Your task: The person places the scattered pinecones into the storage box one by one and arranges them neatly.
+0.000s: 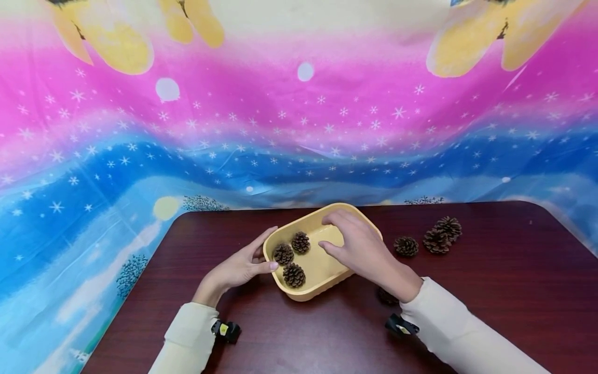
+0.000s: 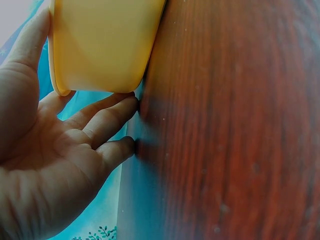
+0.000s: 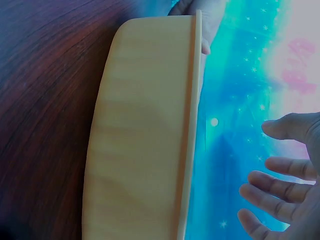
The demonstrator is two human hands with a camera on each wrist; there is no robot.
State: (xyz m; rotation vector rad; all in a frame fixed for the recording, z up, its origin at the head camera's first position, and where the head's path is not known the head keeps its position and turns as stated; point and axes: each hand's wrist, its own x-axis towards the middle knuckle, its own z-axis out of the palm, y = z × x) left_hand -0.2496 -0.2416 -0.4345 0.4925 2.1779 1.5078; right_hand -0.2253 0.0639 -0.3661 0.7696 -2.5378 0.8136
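Observation:
A yellow plastic bin [image 1: 322,285] stands at a slant on the table, with three pine cones [image 1: 294,275] in its left end. My left hand [image 1: 245,265] holds that end, thumb at the rim and fingers along the outer wall; in the left wrist view some fingertips [image 2: 129,145] touch the table. Over the bin's right half hovers my right hand [image 1: 359,244], fingers spread and slightly bent, nothing between them. The right wrist view shows the same hand [image 3: 295,185] apart from the bin's rim [image 3: 192,125].
Right of the bin, a lone pine cone [image 1: 405,246] lies near two touching pine cones [image 1: 437,241]. Another pine cone [image 1: 386,296] is partly hidden under the right wrist. The dark red wooden table [image 1: 504,291] meets a colourful hanging cloth [image 1: 280,114] at its back edge.

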